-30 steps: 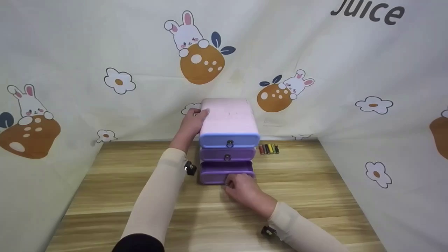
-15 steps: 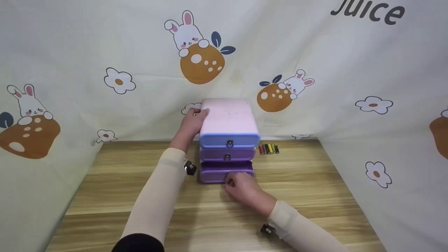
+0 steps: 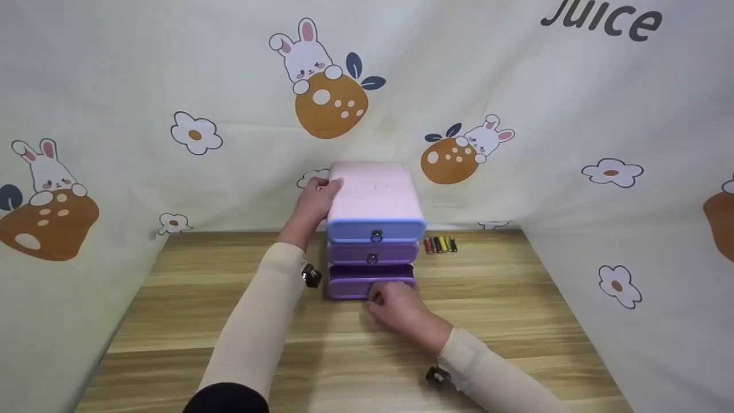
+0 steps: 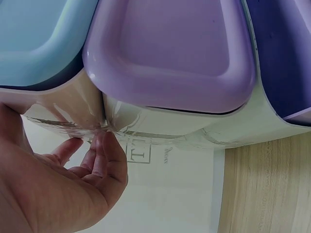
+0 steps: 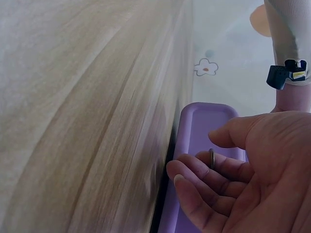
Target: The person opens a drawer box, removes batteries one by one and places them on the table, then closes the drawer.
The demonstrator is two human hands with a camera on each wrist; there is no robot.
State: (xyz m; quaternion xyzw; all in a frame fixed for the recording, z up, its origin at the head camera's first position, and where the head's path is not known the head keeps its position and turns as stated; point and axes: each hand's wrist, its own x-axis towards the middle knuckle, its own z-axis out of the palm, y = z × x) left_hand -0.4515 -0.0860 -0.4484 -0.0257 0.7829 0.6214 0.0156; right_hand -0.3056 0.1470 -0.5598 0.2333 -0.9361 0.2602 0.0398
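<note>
A small chest of drawers with a pink top (image 3: 375, 192) stands at the back of the table. Its blue top drawer (image 3: 350, 230) and purple middle drawer (image 3: 348, 253) are closed, each with a ring pull. The purple bottom drawer (image 3: 347, 289) is partly pulled out, and no contents show in its visible inside. My left hand (image 3: 316, 203) rests against the chest's left side, thumb at the top edge, fingertips touching the side wall in the left wrist view. With curled fingers my right hand (image 3: 401, 307) holds the bottom drawer's ring pull (image 5: 212, 158) at its front.
Several small batteries (image 3: 440, 245) lie in a row on the wooden table (image 3: 493, 304), just right of the chest. Printed cloth walls (image 3: 241, 172) close off the back and both sides.
The bottom drawer has slid slightly inward, and my right hand has moved with it, away from me. My left hand has stayed in place on the chest.
</note>
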